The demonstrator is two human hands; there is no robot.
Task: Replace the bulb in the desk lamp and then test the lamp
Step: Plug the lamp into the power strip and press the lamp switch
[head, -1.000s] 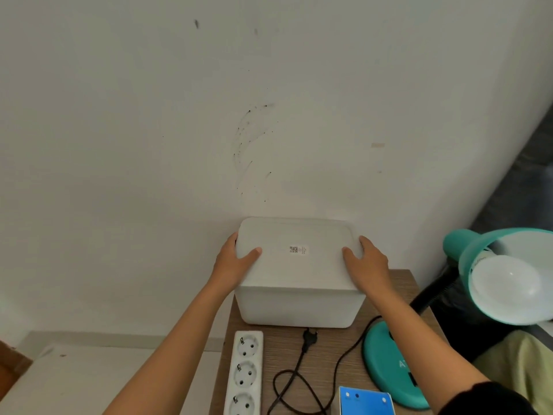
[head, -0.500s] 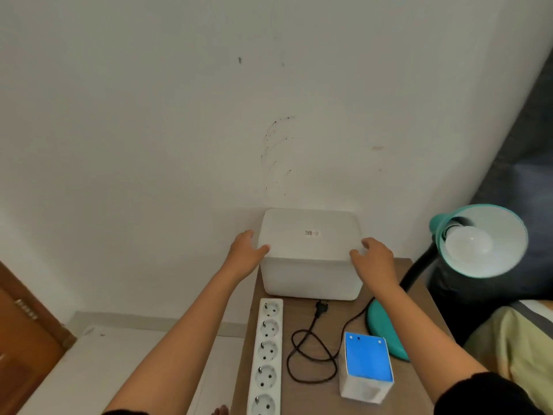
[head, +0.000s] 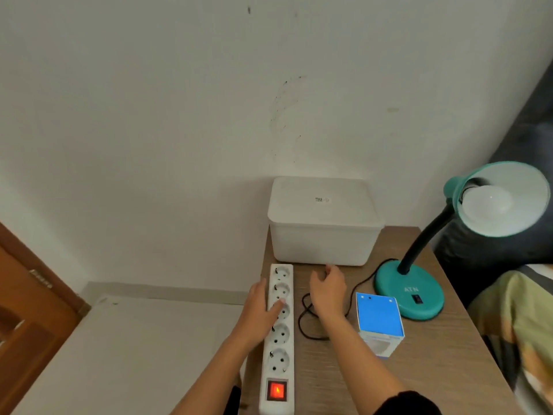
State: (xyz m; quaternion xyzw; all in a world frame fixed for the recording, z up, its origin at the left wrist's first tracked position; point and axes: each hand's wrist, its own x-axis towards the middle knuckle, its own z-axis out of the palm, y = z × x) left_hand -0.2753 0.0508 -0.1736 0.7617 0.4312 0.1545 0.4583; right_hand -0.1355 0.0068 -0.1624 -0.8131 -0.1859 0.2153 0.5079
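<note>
Room: white scuffed wall [head: 179, 100], wooden door [head: 27, 310] at far left.
Surface: narrow wooden table [head: 443, 354] against the wall.
Left hand [head: 260, 313]: open and flat, fingers resting on the white power strip [head: 279, 339], whose red switch glows.
Right hand [head: 327, 292]: loosely curled over the black cord [head: 305, 324]; what it grips, I cannot tell.
Bulb box [head: 378, 322]: just beside the teal desk lamp [head: 410, 289].
Storage box [head: 323, 223]: at the back.

A matt wood-grain brown table top [head: 434, 354] carries a smooth white plastic lidded box [head: 323, 235], a glossy white plastic power strip [head: 279, 336], a teal lamp [head: 410, 292] with satin-finish base, frosted white bulb [head: 486, 205], and a blue-topped cardboard carton [head: 378, 322].
</note>
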